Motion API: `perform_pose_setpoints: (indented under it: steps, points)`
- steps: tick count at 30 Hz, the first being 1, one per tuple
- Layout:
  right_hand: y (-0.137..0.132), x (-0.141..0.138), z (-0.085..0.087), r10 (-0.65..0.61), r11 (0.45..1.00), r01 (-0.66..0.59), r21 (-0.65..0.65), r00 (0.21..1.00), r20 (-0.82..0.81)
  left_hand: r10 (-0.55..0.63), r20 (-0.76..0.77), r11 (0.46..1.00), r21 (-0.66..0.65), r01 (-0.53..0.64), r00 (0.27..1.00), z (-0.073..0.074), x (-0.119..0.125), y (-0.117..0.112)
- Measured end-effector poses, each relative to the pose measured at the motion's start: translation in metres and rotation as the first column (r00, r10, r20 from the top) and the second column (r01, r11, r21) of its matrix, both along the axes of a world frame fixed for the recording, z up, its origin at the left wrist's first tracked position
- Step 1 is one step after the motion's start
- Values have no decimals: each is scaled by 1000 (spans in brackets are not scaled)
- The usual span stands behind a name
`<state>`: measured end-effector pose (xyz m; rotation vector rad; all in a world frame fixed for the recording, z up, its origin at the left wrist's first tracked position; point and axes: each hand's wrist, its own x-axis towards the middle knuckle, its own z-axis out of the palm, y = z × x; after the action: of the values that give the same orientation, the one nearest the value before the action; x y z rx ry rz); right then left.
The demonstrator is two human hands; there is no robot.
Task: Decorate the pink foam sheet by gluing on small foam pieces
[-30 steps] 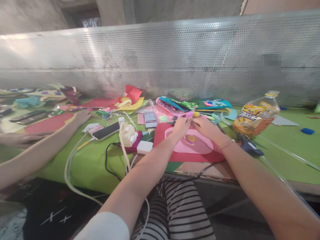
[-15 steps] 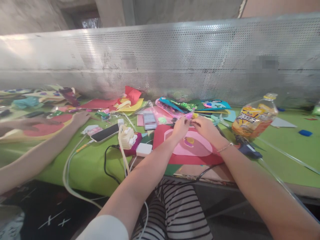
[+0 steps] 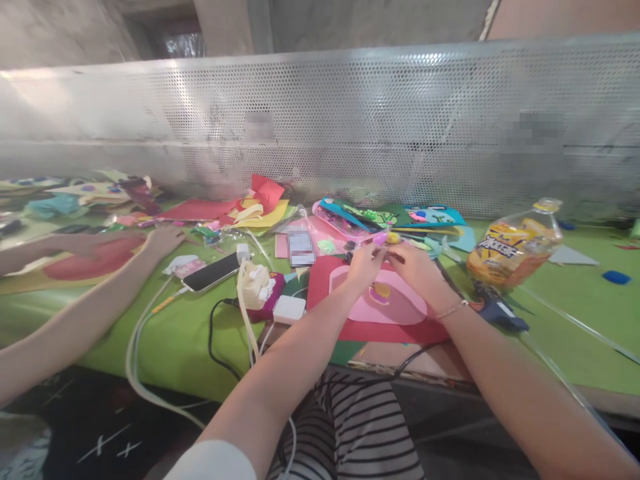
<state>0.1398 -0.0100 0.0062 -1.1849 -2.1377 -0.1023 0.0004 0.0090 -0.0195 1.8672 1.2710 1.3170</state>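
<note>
Above the top edge of a red sheet (image 3: 320,293), my left hand (image 3: 367,264) and my right hand (image 3: 413,270) meet with fingers bent and pinched together. Whatever they hold is too small and covered to make out. A pink rounded paper shape (image 3: 350,303) lies on the red sheet beneath my wrists. On it sits a small yellow and purple piece (image 3: 381,292), perhaps clay. Just beyond my fingertips show a pink-purple bit (image 3: 380,238) and a yellow bit (image 3: 393,237).
To the right stand a plastic bottle (image 3: 510,253) with an orange label and a dark glue gun (image 3: 503,315). Left are a power strip (image 3: 263,300), white adapter (image 3: 289,310), phone (image 3: 213,272) and cables. A co-worker's arms (image 3: 115,293) reach over red paper.
My hands stay together over the red sheet, with slight finger movement. The view has tilted up a little, so the table sits lower. The co-worker's hands shifted slightly.
</note>
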Motion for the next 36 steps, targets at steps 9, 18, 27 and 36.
perform_pose_setpoints:
  steps: [9, 18, 27, 36]
  points:
    - [3, -1, -8, 39, 999, -39, -8, 999, -18, 0, -56, 1000, 10, 1, 998, -2, -2, -2]
    - [-1, -2, -6, 0, 999, 2, 45, 999, -43, 42, -78, 999, -13, -43, 996, 1, -1, -9]
    - [-1, -1, -9, 23, 1000, -23, 5, 995, -100, 70, 18, 994, -90, -68, 997, 2, 3, -11]
    - [7, 6, -15, 33, 999, -34, -4, 989, -146, -13, -346, 961, -264, -84, 938, 56, 11, -46]
